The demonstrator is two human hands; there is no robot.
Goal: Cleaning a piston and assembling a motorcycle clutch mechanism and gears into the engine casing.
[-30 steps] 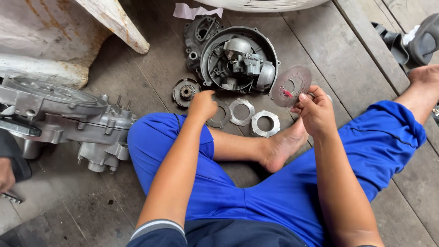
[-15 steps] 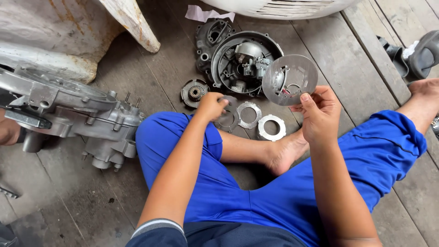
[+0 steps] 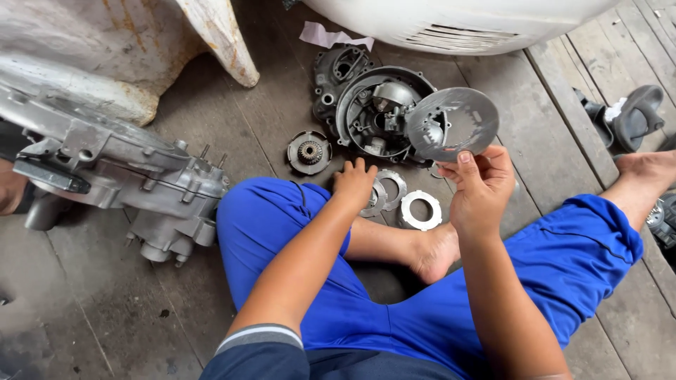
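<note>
Right hand [image 3: 482, 184] pinches a grey round plate [image 3: 452, 124] by its lower edge, tilted up over the floor. Left hand [image 3: 354, 184] rests on a toothed ring [image 3: 375, 200]. Second ring [image 3: 421, 210] just at its 3 o'clock. Dark engine cover [image 3: 366, 105] at 12, small gear hub [image 3: 309, 152] at 10. Crankcase [image 3: 120, 176] well off at 9.

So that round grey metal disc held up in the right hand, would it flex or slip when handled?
The disc looks like thin flat metal, so probably stiff, not floppy. The right hand holds it by fingertips at the edge alone, suggesting it is light. Its dull, grimy surface may be oily, so possibly slippery.
</note>
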